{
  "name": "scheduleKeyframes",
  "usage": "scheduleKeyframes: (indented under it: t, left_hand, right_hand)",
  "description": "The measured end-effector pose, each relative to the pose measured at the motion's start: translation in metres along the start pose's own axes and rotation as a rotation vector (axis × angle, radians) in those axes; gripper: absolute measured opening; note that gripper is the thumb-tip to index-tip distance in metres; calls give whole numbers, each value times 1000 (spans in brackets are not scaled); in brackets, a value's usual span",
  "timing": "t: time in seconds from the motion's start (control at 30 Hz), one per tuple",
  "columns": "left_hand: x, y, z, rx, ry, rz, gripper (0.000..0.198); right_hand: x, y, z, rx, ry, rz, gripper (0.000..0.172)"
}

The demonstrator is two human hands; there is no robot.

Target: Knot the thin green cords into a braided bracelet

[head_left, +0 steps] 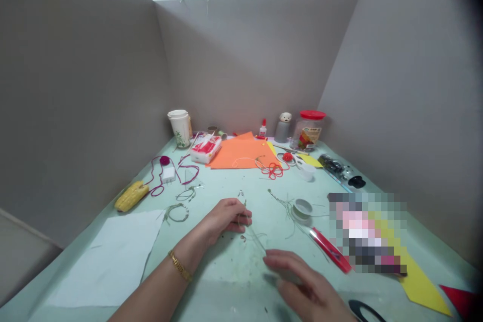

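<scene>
My left hand pinches a thin green cord between thumb and fingers, just over the table. Strands of that cord run down to the right as far as the fingertips of my right hand. This hand is slightly blurred, its thumb and index finger apart; whether a strand is caught between other fingers is hidden. Left of my left hand lie two looped green cord bracelets. On the right, a grey spool of green cord stands beside a loose tangle of cord.
A red-handled cutter and black scissors handle lie right. White cloth and a yellow corn-like object are left. Orange sheets, red cord, a tissue pack, a cup and a red-lidded jar stand farther back.
</scene>
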State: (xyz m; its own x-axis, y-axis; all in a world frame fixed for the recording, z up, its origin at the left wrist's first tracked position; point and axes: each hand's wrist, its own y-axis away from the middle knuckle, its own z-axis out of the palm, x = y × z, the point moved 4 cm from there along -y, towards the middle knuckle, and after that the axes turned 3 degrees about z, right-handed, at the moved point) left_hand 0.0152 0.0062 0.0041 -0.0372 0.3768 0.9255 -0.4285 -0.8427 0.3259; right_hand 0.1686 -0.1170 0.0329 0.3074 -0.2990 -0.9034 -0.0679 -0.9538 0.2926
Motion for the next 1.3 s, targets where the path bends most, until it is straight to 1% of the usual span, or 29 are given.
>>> scheduleKeyframes:
  t: [0.03,0.07,0.1,0.13,0.2,0.27,0.3,0.4,0.53,0.67,0.73,0.8,0.87,0.9,0.97,1.03,1.07,1.3]
  left_hand:
    - [2,1,1,9,-24,-3,25]
    - [3,2,1,14,-43,-3,25]
    - [4,3,2,15,-56,2,25]
    - [5,3,2,17,-63,11,25]
    - [6,3,2,17,-59,23,25]
    - [7,3,2,27,-49,23,25]
    - [7,4,1,39,-49,17,27]
    - [9,5,1,65,-58,0,28]
    - [10,4,2,35,-35,-10,23]
    - [8,2,0,33,-10,-11,18]
    - [7,1,-1,24,-5,-4,18]
    - [6,0,-2,3,22,-6,18]
    - [4,0,-2,-9,50,-20,20]
    - [3,0,-2,-7,51,-25,21]
    - [3,0,-2,3,29,-27,23]
    - [3,2,-1,12,-2,-21,25]
    - [4,2,0,15,-17,-16,26]
    - [6,4,3,-8,-145,24,27]
  right_hand:
    - [-7,-8,-3,-28,56,-17,27]
    - [-15,-17,-6,-23,81,-34,26]
    - [-23,-28,-8,15,85,-63,23]
    - [-30,-41,-7,27,95,-90,20]
    - [-38,-66,2,-14,110,-122,14]
    - [-37,-89,15,-4,155,-122,9]
    - [-33,-98,20,10,192,-103,10]
    - [-24,-113,33,11,233,-80,11]
    - [-22,-116,37,-45,164,-48,16]
    - [-27,-110,41,-133,55,-36,13]
    - [-26,-105,43,-234,-37,39,10]
    - [-22,-97,43,-364,-132,147,9]
    - [-18,-91,37,-444,-122,201,12]
    - [-18,-90,32,-437,-69,197,13]
    - [-19,-91,20,-322,22,142,12]
    - [-24,-95,12,-189,14,91,11]
    - [-26,-97,11,-157,-17,84,10]
    - [-27,-108,30,-188,-159,147,12]
